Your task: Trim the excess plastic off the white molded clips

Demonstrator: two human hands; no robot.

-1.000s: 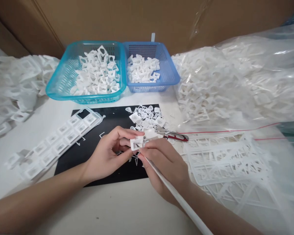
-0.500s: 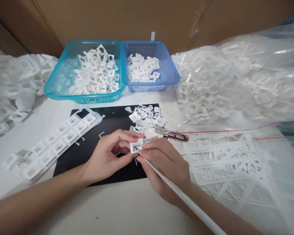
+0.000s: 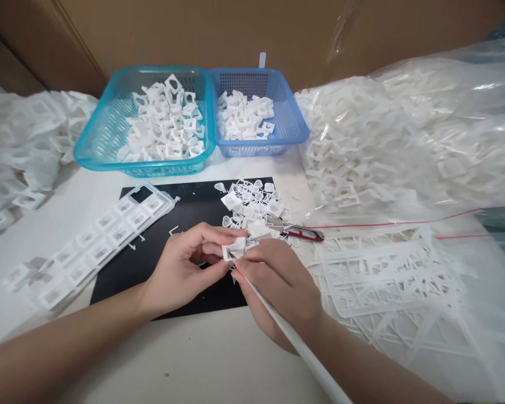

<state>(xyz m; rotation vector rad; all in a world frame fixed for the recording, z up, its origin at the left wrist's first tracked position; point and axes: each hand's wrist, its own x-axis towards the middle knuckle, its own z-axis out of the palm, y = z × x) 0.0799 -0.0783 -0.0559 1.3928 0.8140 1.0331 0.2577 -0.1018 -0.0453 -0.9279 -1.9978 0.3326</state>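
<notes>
A small white plastic part [image 3: 237, 245] with a square opening is pinched between the thumb and fingers of my left hand [image 3: 183, 261]. My right hand [image 3: 280, 280], closed, grips a long white-handled tool [image 3: 298, 339] like a pen. The tool's thin dark tip reaches the part's opening; its exact kind I cannot make out. Both hands are above a black mat [image 3: 185, 207]. Just beyond them lies a heap of white offcuts and small parts [image 3: 255, 205], with a red-handled utility knife [image 3: 301, 233] at its right side.
A teal basket [image 3: 82, 151] and a blue basket [image 3: 297, 126] hold white parts at the back. On the left lies a white tray of square parts [image 3: 105, 238]. Clear bags of parts [image 3: 362, 140] and white plastic frames [image 3: 395, 275] occupy the right.
The rear end of the white-handled tool has swung left, and my right hand has shifted slightly left with it. My left hand still holds the part in nearly the same place.
</notes>
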